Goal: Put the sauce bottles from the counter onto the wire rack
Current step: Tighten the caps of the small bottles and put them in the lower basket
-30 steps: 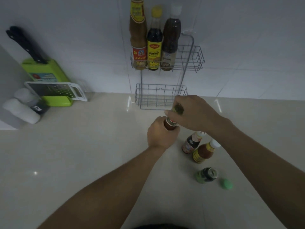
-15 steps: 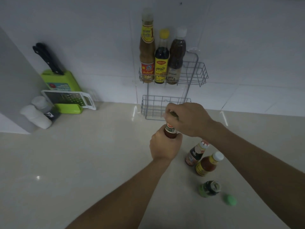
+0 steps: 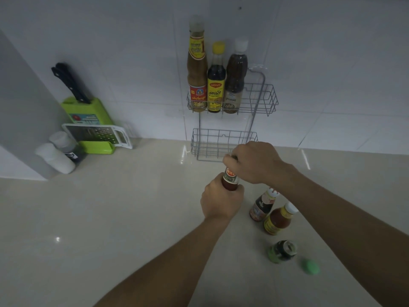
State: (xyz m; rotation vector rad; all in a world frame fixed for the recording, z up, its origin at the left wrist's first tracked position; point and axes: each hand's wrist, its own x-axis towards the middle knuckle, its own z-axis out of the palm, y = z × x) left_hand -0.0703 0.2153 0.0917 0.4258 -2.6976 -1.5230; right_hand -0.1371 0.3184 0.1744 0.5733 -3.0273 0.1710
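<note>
In the head view, a red sauce bottle (image 3: pixel 230 179) is gripped around its body by the left hand (image 3: pixel 221 201), above the counter (image 3: pixel 110 218). Its top is enclosed by the right hand (image 3: pixel 254 161), fingers curled shut. The wire rack (image 3: pixel 263 100) is mounted just behind.

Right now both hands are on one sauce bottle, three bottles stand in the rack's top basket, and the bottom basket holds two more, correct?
Not quite: the head view shows the bottom basket empty. Otherwise right: left hand and right hand hold one sauce bottle, and three bottles stand in the top basket.
</note>
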